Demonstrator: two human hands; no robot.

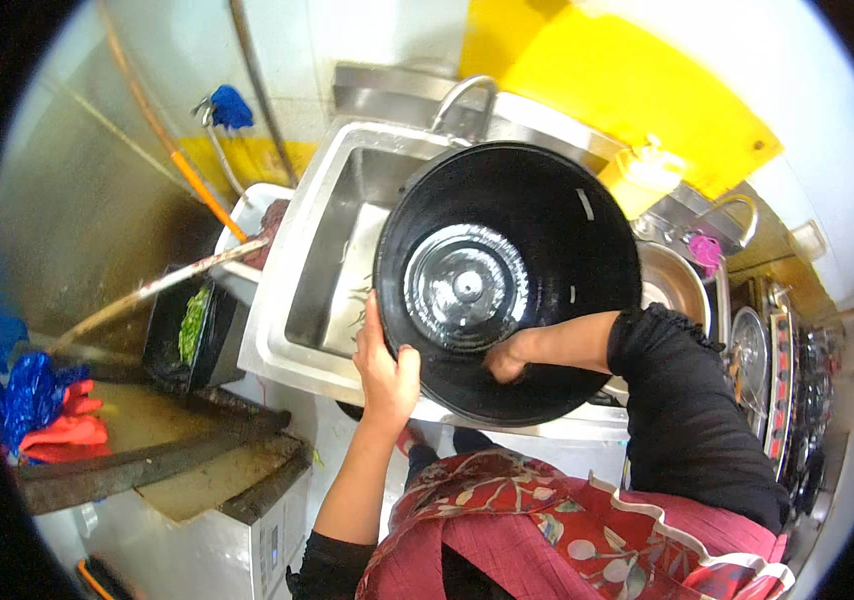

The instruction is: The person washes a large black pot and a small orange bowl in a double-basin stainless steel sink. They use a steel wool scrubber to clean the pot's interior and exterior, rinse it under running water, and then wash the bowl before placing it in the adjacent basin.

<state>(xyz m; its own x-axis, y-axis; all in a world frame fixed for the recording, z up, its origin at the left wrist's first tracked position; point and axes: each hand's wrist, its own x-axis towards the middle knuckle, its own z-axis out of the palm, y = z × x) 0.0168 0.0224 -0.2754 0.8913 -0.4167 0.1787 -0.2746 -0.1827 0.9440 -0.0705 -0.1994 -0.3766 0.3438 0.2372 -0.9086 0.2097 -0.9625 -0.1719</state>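
Observation:
A large black plastic bucket (539,187) leans over the stainless steel sink (269,330), its mouth tipped up towards me. The bottom inside looks wet and shiny. On the bucket's left rim, my left hand (391,367) grips with the thumb inside and the fingers outside. My right hand (508,361) reaches down inside against the lower wall near the bottom. Its fingers are curled and partly hidden, so whether it holds anything is unclear. Green scraps (358,300) lie on the sink floor. Behind the bucket rises a curved metal faucet (464,97).
To the right are a yellow container (641,180), a metal basin (671,270), a pink scrubber (704,251) and a second faucet (746,210). At left stand a black bin (228,345) with greens and a white tub (258,196). Orange gloves (71,431) lie on a ledge.

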